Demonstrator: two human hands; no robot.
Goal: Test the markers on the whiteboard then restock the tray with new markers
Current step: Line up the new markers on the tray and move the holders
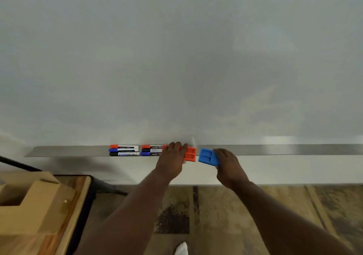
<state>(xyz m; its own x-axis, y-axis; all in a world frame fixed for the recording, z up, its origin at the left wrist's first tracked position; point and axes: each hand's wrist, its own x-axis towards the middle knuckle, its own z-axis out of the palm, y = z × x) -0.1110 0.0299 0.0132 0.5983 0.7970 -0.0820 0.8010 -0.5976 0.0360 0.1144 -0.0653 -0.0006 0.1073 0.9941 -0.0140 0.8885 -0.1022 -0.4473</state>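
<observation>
A large whiteboard (pixel 176 58) fills the upper view, with a metal tray (pixel 275 149) along its bottom edge. On the tray lie two groups of markers: three at the left (pixel 124 150) with red, blue and black caps, and three more (pixel 151 150) beside my left hand. My left hand (pixel 172 159) rests on an orange eraser (pixel 191 154) on the tray, with the fingers over its left part. My right hand (pixel 225 161) holds a blue eraser (pixel 207 156) at the tray's front edge, tilted.
An open cardboard box (pixel 29 201) stands on a wooden table (pixel 64 225) at the lower left. A dark metal leg (pixel 17 164) runs along the wall there. The floor below is patterned brown carpet (pixel 225 211). The tray's right part is bare metal.
</observation>
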